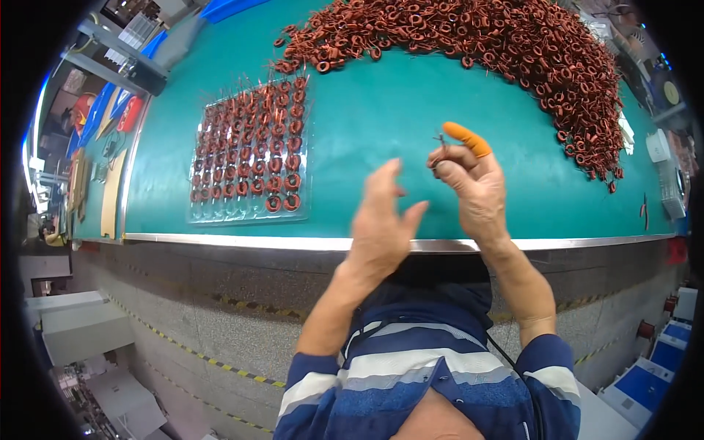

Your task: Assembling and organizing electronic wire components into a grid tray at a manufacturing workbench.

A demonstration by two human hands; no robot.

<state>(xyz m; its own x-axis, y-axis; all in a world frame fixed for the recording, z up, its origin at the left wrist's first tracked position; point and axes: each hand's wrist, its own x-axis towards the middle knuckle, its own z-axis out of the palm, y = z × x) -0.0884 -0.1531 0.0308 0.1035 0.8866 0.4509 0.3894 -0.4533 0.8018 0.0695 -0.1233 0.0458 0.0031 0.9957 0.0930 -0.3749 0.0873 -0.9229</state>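
Right of centre above the green table [352, 132], a small copper coil [437, 155], partly hidden, is pinched by the right hand [480, 194], probably for steadiness, left hand [381, 224] empty, fingers spread, tray [246, 219] at left likely keeping coils [274, 183] separate, loose pile [469, 29] far and right.

blurred left hand [381, 226], partly hidden coil [434, 163], pile [506, 40] cropped above

On the surface [345, 110]: one clear tray [304, 191], one heap of coils [506, 37] too many to count, one slim red tool [644, 211] near the right edge. Two hands [480, 196], one orange finger cot [466, 139].
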